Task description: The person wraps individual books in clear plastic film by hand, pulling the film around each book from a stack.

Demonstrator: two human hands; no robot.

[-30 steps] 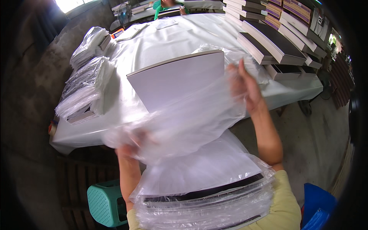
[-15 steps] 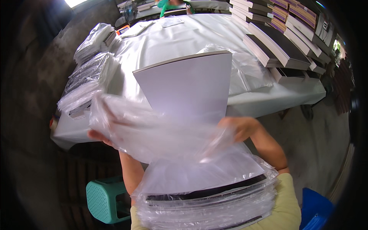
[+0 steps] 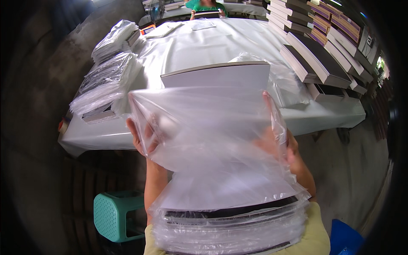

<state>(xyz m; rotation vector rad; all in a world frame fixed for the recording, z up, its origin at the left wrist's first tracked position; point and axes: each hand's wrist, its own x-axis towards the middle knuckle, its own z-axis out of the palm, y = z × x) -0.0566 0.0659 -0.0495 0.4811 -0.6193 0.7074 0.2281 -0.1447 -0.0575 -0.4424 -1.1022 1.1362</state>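
Observation:
A clear plastic bag (image 3: 204, 123) is stretched wide between my two hands, its upper edge pulled nearly straight. My left hand (image 3: 146, 134) grips the bag's left side, some fingers seen through the film. On the right side my right hand (image 3: 276, 142) holds it too, one finger reaching up at the corner. Behind the bag, a white flat board or thin stack of boards (image 3: 216, 75) stands upright at the table edge; the film covers its lower part. On my lap lies a pile of plastic-wrapped flat items (image 3: 229, 229), white and black, below the bag.
Bagged flat goods (image 3: 106, 80) are piled at the table's left. Black-and-white boards (image 3: 321, 59) are stacked at the right, beside crumpled plastic (image 3: 287, 85). A green stool (image 3: 108, 216) stands lower left, a blue object (image 3: 345, 238) lower right. Another person (image 3: 206, 6) sits across the table.
The bag, loose and blurred before, is now spread taut in front of the white board. My left hand has shifted right; my right hand has moved to the bag's right edge.

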